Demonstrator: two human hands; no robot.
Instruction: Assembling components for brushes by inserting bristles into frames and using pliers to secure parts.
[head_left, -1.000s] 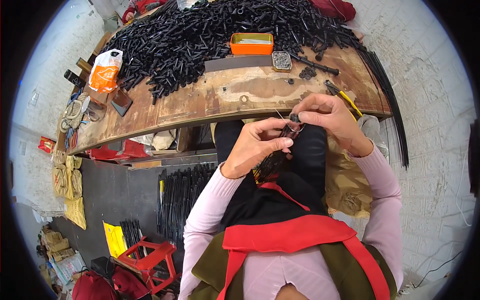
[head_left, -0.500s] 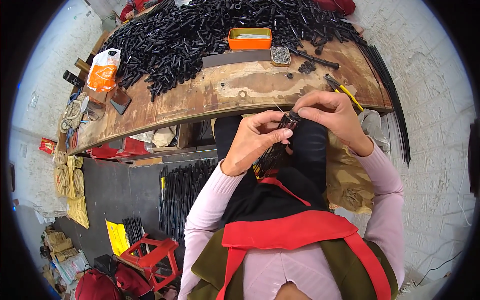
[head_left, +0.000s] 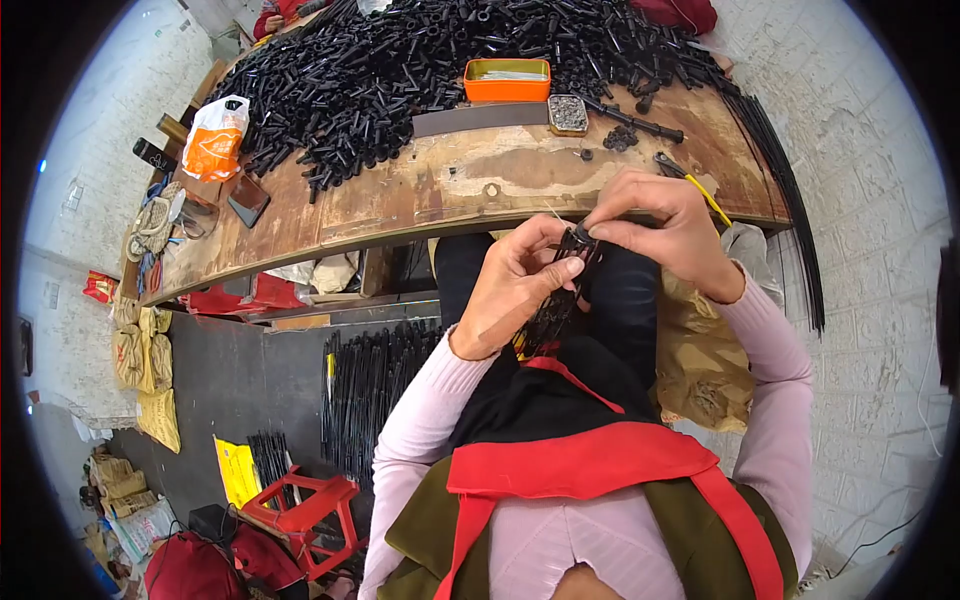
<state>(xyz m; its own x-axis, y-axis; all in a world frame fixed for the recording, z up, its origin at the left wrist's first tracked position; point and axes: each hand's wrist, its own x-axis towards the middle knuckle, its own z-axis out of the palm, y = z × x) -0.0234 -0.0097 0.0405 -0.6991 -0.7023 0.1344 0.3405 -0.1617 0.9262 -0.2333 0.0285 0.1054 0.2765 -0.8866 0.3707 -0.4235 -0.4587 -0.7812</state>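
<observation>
My left hand (head_left: pixel 512 287) is closed around the upper end of a bundle of thin black rods (head_left: pixel 547 325) that looks like umbrella ribs. The bundle slants down into my lap. At its top sits a small black collar (head_left: pixel 582 233), pinched between the thumb and fingers of my right hand (head_left: pixel 662 228). A thin pale wire (head_left: pixel 554 212) pokes up beside the left fingertips. Both hands are just in front of the table edge, above my knees. My fingers hide part of the collar.
A wooden table (head_left: pixel 400 200) bears a big heap of black tubular parts (head_left: pixel 400 80), an orange tin (head_left: pixel 507 88), a small box of metal bits (head_left: pixel 567 115) and yellow-handled pliers (head_left: pixel 708 198). Long black rods (head_left: pixel 770 160) overhang its right edge. More rods (head_left: pixel 370 400) and a red stool (head_left: pixel 305 515) are at left.
The whole view has shifted slightly. My right fingertips have moved a little left against the collar, and my left hand keeps its hold on the bundle.
</observation>
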